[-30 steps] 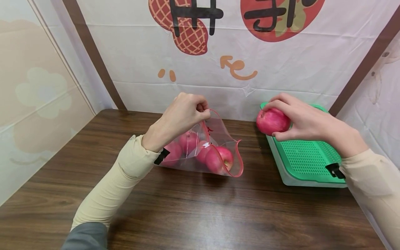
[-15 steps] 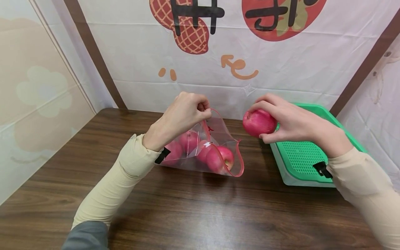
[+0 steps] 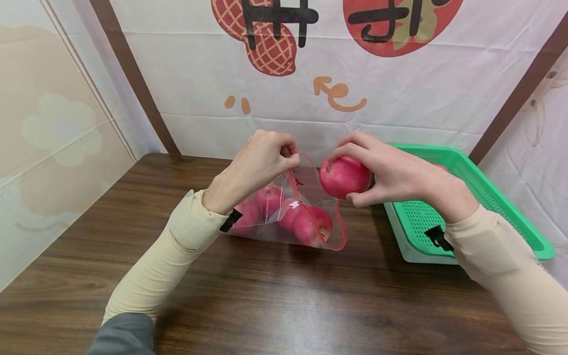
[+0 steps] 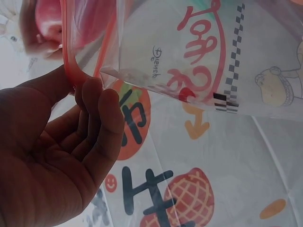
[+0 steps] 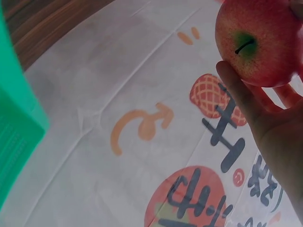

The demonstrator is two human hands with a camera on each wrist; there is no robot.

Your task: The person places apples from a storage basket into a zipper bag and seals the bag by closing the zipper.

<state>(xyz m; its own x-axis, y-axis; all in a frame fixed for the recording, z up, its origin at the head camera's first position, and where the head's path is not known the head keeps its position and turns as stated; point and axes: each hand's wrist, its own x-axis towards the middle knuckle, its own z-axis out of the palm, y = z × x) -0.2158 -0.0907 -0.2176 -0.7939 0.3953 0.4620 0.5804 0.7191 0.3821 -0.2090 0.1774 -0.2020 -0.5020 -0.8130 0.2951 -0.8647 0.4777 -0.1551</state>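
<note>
My left hand (image 3: 262,159) pinches the upper corner of a clear zip bag (image 3: 279,235) by its red-edged mouth, holding that side up. Several red apples (image 3: 307,228) lie inside the bag, which rests on its side with the mouth facing right. Between thumb and fingers my right hand (image 3: 390,170) grips another apple (image 3: 345,176), which overlaps the bag's open mouth in the head view. Its stem end shows in the right wrist view, where the apple (image 5: 260,42) sits against the fingers. Printed red lettering on the bag (image 4: 199,52) appears in the left wrist view.
A green perforated basket (image 3: 421,241) with a pale outer base stands on the right of the brown wooden table (image 3: 248,305). A bit of red fruit (image 3: 441,167) shows in it behind my right arm. A printed cloth (image 3: 191,88) hangs behind the table.
My right hand has carried the apple left, from over the basket to the bag's mouth, uncovering more of the basket. The left hand and the bag have stayed nearly still.
</note>
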